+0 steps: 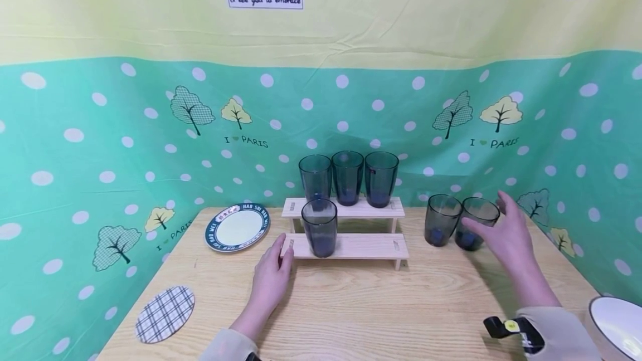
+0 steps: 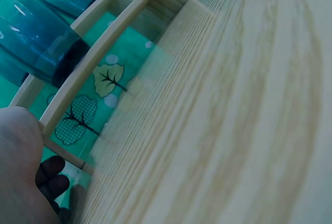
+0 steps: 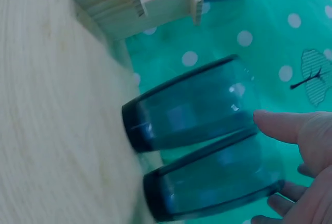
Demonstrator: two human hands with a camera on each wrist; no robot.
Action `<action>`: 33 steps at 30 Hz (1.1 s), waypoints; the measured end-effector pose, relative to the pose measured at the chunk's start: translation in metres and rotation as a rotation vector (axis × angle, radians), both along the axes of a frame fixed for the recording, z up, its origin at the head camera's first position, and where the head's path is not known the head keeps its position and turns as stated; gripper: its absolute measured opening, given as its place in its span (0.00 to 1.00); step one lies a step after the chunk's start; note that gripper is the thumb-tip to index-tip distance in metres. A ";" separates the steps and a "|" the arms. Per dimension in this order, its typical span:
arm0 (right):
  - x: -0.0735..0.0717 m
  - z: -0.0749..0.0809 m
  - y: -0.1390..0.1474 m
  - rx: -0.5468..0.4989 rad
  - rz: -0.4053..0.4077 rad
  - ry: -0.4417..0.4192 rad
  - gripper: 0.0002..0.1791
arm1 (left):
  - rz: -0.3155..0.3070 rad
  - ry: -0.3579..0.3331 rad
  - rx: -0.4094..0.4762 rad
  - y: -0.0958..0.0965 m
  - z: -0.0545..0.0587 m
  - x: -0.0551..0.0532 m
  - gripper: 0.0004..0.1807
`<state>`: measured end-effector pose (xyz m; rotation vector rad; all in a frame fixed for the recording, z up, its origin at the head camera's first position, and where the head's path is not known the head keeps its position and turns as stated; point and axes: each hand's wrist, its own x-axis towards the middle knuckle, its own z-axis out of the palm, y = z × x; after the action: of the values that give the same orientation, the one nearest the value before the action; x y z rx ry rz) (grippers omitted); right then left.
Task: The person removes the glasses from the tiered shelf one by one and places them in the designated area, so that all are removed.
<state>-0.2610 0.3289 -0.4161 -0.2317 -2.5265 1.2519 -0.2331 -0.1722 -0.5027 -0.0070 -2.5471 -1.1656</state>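
Note:
A low two-tier wooden stand (image 1: pixel 371 245) holds dark tinted glasses. One glass (image 1: pixel 320 230) is on the front tier; a row of 3, including the middle glass (image 1: pixel 347 177), fills the back tier. At the front tier's left end, my left hand (image 1: pixel 271 274) rests against the corner, its fingers loosely bent beside the leg. To the stand's right, two more glasses stand upright side by side. My right hand (image 1: pixel 509 241) spreads about the rightmost glass (image 3: pixel 218 177), thumb near the gap by its neighbour (image 3: pixel 192 107), fingers at the far side. Firm contact is unclear.
A blue-rimmed white plate (image 1: pixel 213 234) lies at the table's back left, with a checked oval mat (image 1: pixel 165 315) nearer the front. Part of a white bowl (image 1: pixel 597 322) shows at the right edge. A polka-dot cloth (image 1: pixel 241 177) hangs behind the table (image 1: pixel 351 311).

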 end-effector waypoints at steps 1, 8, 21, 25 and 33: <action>0.001 0.002 -0.001 0.011 -0.003 0.010 0.68 | 0.000 0.000 0.001 0.000 0.000 0.000 0.28; 0.009 0.019 -0.014 0.035 -0.013 0.078 0.65 | 0.000 -0.013 0.006 0.001 0.000 -0.002 0.29; 0.022 0.055 -0.080 -0.037 0.084 0.179 0.62 | 0.009 -0.006 -0.003 -0.001 -0.003 -0.001 0.29; 0.023 0.059 -0.103 -0.047 0.137 0.214 0.61 | 0.006 -0.009 -0.006 -0.001 -0.004 -0.001 0.29; 0.020 0.064 -0.147 -0.079 0.238 0.193 0.61 | 0.008 -0.011 -0.004 -0.001 -0.002 0.000 0.29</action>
<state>-0.2409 0.1818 -0.3521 0.1703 -2.3932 1.3897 -0.2332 -0.1731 -0.5050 0.0094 -2.5571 -1.1604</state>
